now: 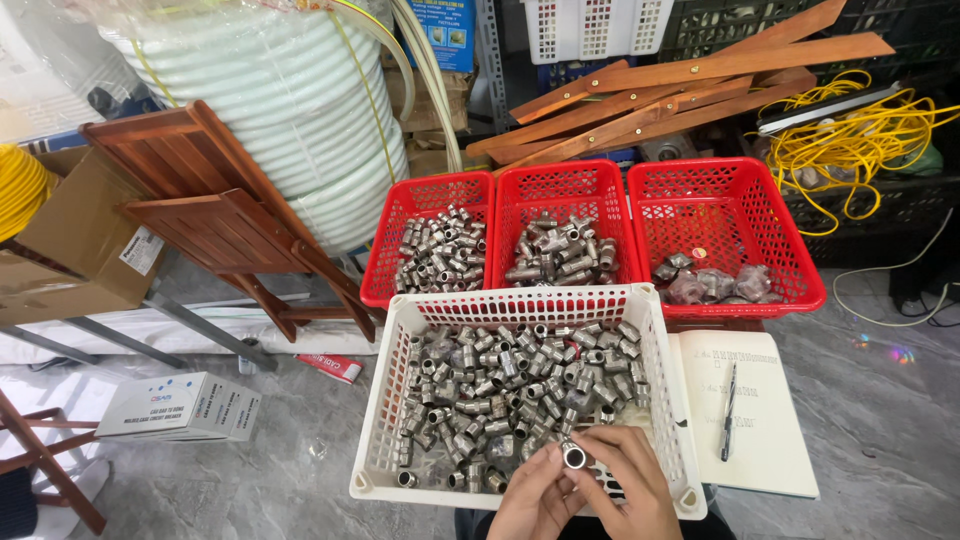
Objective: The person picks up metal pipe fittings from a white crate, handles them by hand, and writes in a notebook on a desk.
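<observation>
while hands [585, 490] hold fitting [574, 457], white basket [385, 420] sits on grey floor [870, 400].

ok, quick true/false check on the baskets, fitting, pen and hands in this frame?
1. Both hands hold one metal fitting over the white basket. True: left hand, right hand.
2. Three red baskets stand behind the white one. True: left, middle, right.
3. The right red basket is the fullest. False: it holds only a few bagged pieces.
4. A pen lies in the white basket. False: it lies on the notebook beside it.
</observation>
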